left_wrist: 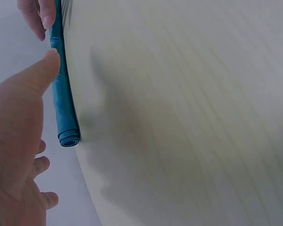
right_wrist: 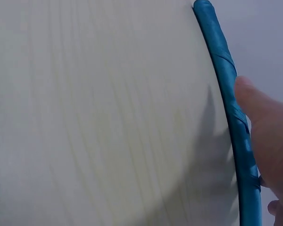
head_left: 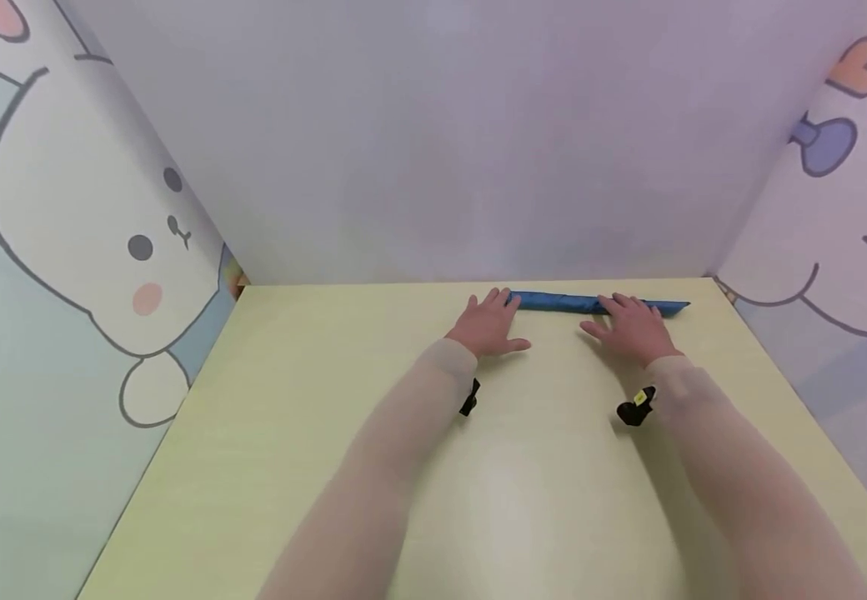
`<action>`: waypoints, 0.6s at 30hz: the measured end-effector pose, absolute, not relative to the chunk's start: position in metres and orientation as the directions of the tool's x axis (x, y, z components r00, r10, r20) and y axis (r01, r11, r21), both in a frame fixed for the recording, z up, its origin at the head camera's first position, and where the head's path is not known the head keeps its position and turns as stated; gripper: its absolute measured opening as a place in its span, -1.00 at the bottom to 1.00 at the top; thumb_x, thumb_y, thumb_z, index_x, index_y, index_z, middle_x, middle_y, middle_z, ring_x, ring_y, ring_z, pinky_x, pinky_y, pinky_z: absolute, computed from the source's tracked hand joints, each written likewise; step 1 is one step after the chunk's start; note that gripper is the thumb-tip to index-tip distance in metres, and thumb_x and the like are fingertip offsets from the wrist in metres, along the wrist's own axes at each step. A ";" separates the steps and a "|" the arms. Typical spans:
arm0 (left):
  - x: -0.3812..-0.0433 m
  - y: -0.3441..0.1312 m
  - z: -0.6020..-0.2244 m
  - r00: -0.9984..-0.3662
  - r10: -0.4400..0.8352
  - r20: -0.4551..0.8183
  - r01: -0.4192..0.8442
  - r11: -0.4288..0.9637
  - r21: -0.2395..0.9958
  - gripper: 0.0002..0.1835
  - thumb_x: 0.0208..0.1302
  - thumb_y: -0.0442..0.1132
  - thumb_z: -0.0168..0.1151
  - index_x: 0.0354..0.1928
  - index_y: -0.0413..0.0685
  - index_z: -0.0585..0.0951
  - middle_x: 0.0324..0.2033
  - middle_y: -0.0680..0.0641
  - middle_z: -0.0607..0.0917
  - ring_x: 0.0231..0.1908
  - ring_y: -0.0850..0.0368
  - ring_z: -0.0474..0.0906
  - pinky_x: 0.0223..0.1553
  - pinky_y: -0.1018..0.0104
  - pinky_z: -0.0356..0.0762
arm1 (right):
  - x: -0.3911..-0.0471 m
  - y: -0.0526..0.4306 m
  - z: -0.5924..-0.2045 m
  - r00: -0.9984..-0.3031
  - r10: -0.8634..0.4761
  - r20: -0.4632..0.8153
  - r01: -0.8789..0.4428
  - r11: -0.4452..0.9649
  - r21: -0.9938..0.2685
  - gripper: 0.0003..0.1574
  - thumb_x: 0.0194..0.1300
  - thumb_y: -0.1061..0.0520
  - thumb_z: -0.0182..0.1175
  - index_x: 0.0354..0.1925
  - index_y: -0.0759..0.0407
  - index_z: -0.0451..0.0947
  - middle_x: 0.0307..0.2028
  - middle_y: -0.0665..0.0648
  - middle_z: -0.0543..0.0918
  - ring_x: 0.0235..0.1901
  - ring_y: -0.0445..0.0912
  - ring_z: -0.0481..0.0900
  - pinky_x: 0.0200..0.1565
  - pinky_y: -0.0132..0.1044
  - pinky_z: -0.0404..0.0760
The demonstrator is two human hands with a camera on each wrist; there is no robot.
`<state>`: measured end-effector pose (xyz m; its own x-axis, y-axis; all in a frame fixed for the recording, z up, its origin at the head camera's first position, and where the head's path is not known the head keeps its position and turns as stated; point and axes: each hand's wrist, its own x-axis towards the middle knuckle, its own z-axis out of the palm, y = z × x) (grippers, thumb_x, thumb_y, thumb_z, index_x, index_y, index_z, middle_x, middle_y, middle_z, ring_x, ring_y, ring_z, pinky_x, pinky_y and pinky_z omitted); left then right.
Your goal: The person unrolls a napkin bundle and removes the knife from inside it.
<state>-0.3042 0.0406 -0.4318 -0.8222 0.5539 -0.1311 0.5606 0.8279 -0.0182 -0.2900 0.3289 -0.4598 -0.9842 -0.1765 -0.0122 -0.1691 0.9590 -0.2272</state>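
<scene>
A shiny blue cloth rolled into a long thin tube (head_left: 559,302) lies along the far side of the table; its spiral-wound end shows in the left wrist view on the blue roll (left_wrist: 66,117). My left hand (head_left: 484,325) is at the roll's left end, fingers outstretched and thumb spread to the side. Farther right, my right hand (head_left: 634,330) reaches over the roll with extended fingers, its fingertips overlapping the cloth. In the right wrist view the right thumb (right_wrist: 247,94) lies right at the roll's side. Neither hand curls round the cloth.
The pale yellow table (head_left: 313,400) reaches back to a plain light wall (head_left: 433,150). Side walls with cartoon drawings stand at left and right, a white rabbit (head_left: 96,217) on the left one. Small black wrist devices, one a camera (head_left: 634,408), sit by both sleeves.
</scene>
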 end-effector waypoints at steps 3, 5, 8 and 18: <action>-0.307 0.047 -0.433 -0.825 0.549 -0.134 0.558 0.829 -0.041 -0.02 0.23 0.48 -0.12 0.53 0.09 -0.03 0.50 -0.08 -0.03 0.47 0.00 -0.13 0.34 -0.12 0.03 | -0.294 0.331 -0.465 -0.984 -0.178 0.012 -0.176 0.960 -0.218 0.04 0.30 -0.45 -0.01 0.43 0.23 0.16 0.35 0.48 0.17 0.30 0.46 0.05 0.20 0.43 -0.04; -0.309 0.051 -0.436 -0.828 0.544 -0.134 0.555 0.830 -0.059 -0.02 0.23 0.49 -0.15 0.53 0.11 -0.05 0.50 -0.06 -0.03 0.47 0.01 -0.12 0.34 -0.12 0.05 | -0.294 0.332 -0.468 -0.982 -0.185 0.031 -0.187 0.959 -0.214 0.00 0.33 -0.42 0.00 0.41 0.25 0.20 0.33 0.49 0.19 0.28 0.46 0.09 0.20 0.40 0.01; -0.315 0.054 -0.441 -0.838 0.529 -0.134 0.541 0.838 -0.071 -0.02 0.22 0.51 -0.19 0.54 0.14 -0.07 0.51 -0.02 -0.06 0.47 0.03 -0.13 0.33 -0.12 0.06 | -0.294 0.331 -0.471 -0.980 -0.194 0.045 -0.199 0.955 -0.220 -0.06 0.36 -0.36 0.00 0.40 0.26 0.23 0.31 0.51 0.22 0.27 0.45 0.13 0.22 0.35 0.08; -0.325 0.056 -0.452 -0.849 0.498 -0.180 0.507 0.862 -0.006 -0.09 0.33 0.41 -0.19 0.54 0.09 -0.09 0.52 0.02 -0.14 0.48 0.10 -0.21 0.36 -0.06 0.03 | -0.296 0.325 -0.477 -0.980 -0.187 0.066 -0.196 0.958 -0.208 -0.19 0.40 -0.25 0.04 0.35 0.29 0.30 0.24 0.50 0.35 0.20 0.40 0.29 0.16 0.29 0.26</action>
<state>-0.3250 0.0556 -0.4519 -0.8486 0.4977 -0.1796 0.5068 0.8621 -0.0056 -0.2961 0.3250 -0.4766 -0.9803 -0.1865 0.0656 -0.1963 0.9581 -0.2084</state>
